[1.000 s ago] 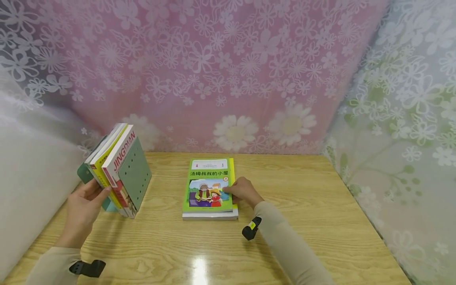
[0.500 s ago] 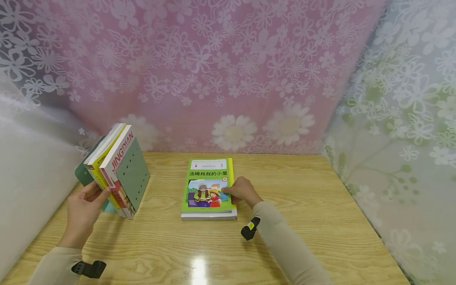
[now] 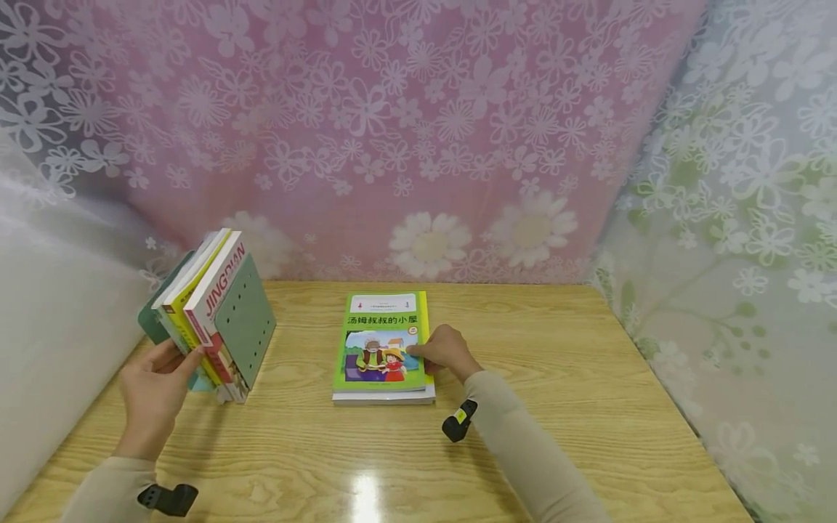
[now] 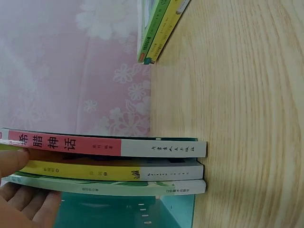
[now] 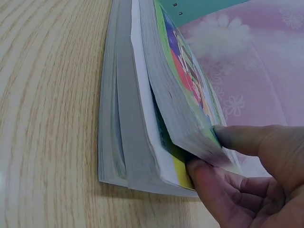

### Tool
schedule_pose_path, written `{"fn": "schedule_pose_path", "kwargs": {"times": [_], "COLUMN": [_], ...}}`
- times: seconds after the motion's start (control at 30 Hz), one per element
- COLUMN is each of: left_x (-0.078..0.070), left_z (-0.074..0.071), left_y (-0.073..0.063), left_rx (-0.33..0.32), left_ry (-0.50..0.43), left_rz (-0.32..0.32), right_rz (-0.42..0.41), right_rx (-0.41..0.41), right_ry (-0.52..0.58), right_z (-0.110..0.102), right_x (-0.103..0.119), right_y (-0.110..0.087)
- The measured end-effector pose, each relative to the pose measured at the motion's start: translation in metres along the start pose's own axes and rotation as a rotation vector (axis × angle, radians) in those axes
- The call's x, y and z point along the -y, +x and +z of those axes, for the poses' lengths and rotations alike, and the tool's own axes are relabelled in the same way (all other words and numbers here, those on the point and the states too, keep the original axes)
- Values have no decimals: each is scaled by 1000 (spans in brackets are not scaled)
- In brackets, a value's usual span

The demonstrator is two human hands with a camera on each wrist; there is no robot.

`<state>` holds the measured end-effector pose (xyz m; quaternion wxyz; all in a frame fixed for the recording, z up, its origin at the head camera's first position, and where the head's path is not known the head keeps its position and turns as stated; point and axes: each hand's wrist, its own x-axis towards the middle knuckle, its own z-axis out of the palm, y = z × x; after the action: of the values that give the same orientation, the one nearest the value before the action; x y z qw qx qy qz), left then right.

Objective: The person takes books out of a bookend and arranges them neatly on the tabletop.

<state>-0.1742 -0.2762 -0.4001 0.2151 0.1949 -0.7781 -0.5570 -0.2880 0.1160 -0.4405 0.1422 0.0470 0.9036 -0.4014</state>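
Note:
My left hand (image 3: 150, 392) grips upright books at the left, thumb over the yellow book's spine (image 4: 95, 170) and fingers against the pale green book (image 4: 114, 187). Beside them stands a red-and-white book (image 4: 85, 145) with "JINGDIAN" on its cover. Green perforated bookends (image 3: 247, 319) stand at both sides of this row. At the table's middle, my right hand (image 3: 447, 352) pinches the right edge of a green picture-cover book (image 3: 382, 356). Its thumb lies on the cover and a finger sits under the lifted edge. Below lies a thicker white-edged book (image 5: 142, 123) with some yellow showing.
The wooden table (image 3: 523, 436) carries both groups of books, a stretch of wood between them. A pink flowered cloth (image 3: 425, 145) hangs behind, and pale cloths hang at the left and right sides. Each wrist wears a black camera strap.
My left forearm has shifted slightly to the right and nearer, and more of the pale green spine shows by the fingers. The right hand keeps its pinch on the green book.

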Motion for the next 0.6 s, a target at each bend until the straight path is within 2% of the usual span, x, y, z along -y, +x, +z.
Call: {"fn": "schedule_pose_path", "kwargs": {"times": [0.1, 0.33, 0.47, 0.6], "left_x": [1, 4, 4, 4], "left_z": [2, 2, 2, 1], "left_y": [-1, -4, -6, -7], "left_rx": [-46, -84, -91, -86], "left_ry": [-24, -1, -39, -98], "left_rz": [-16, 28, 43, 43], "right_rz": [-24, -59, -75, -100], "right_rx": [-17, -40, -42, -35], "right_ry": [-33, -81, -44, 44], "right_z": [-1, -3, -5, -7], "right_x": [-1, -1, -4, -8], "right_y": [-1, -5, -8, -9]}}
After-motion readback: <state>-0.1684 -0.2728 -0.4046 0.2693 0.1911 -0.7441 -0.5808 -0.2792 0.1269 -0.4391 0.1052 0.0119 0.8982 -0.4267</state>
